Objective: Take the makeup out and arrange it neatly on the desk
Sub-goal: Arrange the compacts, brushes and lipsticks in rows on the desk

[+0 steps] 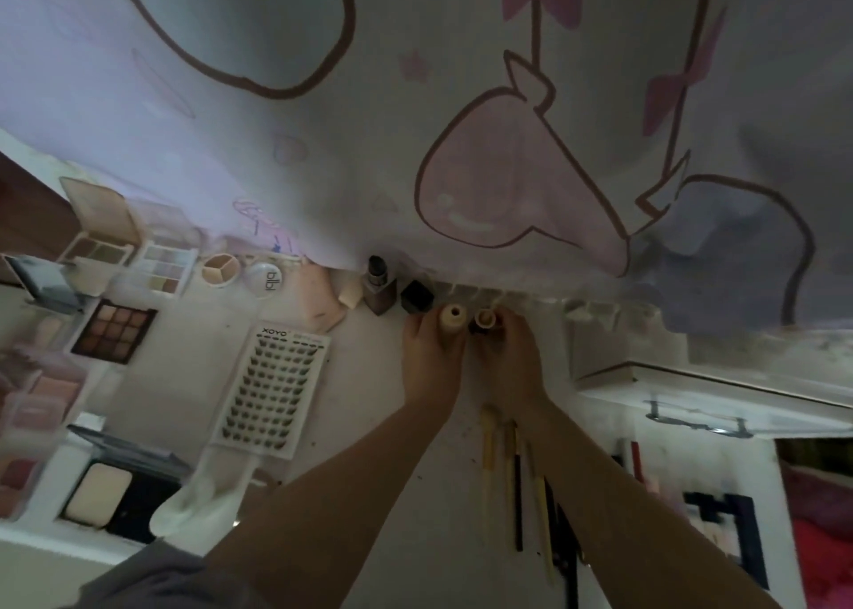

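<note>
I see both hands at the back edge of the counter (406, 493), just below the cartoon curtain (461, 100). My left hand (429, 354) curls round a cream tube (452, 320) standing upright; my right hand (507, 354) grips a second cream-topped tube (484, 320) touching it at 3 o'clock. A brown bottle (379, 285) and black cap (417, 295) stand at 10 o'clock. Palettes (113, 331) and a lash card (272, 389) lie toward 9 o'clock; pencils (517, 479) lie at 5 o'clock.
</note>
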### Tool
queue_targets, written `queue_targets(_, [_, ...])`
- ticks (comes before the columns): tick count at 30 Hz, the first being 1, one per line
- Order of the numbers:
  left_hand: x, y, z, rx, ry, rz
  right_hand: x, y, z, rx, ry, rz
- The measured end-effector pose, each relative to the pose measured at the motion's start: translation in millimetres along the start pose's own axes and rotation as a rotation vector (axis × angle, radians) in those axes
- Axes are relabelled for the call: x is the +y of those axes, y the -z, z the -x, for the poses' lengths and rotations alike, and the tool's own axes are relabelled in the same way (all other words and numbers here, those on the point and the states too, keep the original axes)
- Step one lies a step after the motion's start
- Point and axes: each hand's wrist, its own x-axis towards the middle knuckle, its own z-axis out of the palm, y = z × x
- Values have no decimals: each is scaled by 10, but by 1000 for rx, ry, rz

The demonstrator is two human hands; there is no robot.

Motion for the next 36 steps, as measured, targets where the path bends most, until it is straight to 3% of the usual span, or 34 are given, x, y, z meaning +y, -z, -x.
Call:
queue_targets(3, [-1,52,54,-8,27,2,-26,67,105,-13,-7,-161])
queue_targets(7, [-75,245,402,-48,116,7,128,334,388,-50,14,72])
queue_targets(13, [-118,97,914,-456,-24,-514,329,485,1137,-189,15,487])
queue_targets(18, [-48,12,895,-561,-143,-795,356,248,1262,-106,-87,605])
queue_targets(25, [-86,449,888,-591,-126,-965,195,93,1263,-163,-179,727])
queue_targets(32, [-199,1203,611,-387,-91,-1128,-389,-525,1257,-276,-65,601])
queue_targets(36, [-368,1381,572,-403,-35,-1194,-617,-924,1314,-283,-42,568])
